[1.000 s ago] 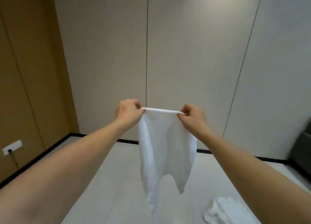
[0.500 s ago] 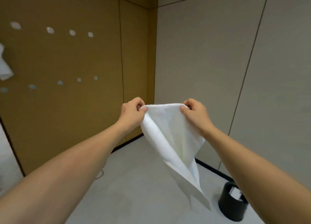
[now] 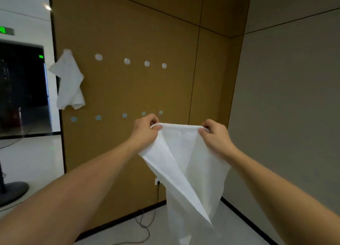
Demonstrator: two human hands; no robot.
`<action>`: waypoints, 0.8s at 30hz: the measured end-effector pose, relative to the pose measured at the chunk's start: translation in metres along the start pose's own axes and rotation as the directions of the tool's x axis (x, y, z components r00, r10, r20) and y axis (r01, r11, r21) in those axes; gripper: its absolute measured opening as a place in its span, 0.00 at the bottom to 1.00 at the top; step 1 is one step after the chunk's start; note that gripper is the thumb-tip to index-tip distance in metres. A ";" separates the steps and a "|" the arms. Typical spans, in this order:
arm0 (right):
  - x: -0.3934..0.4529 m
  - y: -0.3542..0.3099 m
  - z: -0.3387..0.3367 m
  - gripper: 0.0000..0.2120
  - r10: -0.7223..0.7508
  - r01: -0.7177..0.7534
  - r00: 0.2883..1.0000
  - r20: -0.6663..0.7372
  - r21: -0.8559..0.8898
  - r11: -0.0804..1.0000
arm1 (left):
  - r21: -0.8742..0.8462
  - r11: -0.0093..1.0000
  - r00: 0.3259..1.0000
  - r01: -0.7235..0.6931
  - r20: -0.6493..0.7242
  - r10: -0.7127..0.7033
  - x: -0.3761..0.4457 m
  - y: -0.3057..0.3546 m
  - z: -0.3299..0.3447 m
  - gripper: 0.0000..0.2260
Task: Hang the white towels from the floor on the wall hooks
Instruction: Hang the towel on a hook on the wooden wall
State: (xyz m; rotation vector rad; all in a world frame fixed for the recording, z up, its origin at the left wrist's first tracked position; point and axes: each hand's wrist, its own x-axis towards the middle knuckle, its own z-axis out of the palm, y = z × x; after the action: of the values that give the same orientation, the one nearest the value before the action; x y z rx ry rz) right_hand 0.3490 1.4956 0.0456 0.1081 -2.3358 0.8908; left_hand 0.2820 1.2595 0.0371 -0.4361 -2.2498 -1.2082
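Note:
A white towel hangs stretched between my hands in front of the brown wall panel. My left hand pinches its top edge at the left corner, and my right hand pinches the right corner. On the panel runs an upper row of round white hooks and a lower row of pale blue hooks. Another white towel hangs from the leftmost upper hook. The held towel's top edge sits just below the lower row, toward its right end.
A dark screen on a stand with a round base is at the left. A wall socket with a black cable trailing on the floor sits low on the panel. A grey wall closes the right side.
The view has swung left from the grey wall to the brown hook panel. Both hands keep hold of the towel's top edge; the towel swings to the right below them.

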 end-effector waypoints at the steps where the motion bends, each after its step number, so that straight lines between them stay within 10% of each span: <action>1: 0.020 -0.002 0.016 0.08 -0.031 0.032 1.000 0.003 -0.009 0.999 | 0.024 1.000 1.000 -0.008 -0.018 0.009 0.018 -0.011 -0.007 0.06; 24: 0.404 -0.052 0.309 0.05 -0.600 0.595 0.795 0.090 0.077 0.800 | 0.571 0.821 0.910 0.025 -0.353 0.217 0.322 -0.209 -0.091 0.16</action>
State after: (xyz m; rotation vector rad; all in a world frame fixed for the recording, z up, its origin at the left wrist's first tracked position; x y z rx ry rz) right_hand -0.1226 1.3191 0.1337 0.8886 -2.1606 0.6166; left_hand -0.0550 1.0781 0.1325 -0.0518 -2.0507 -0.4629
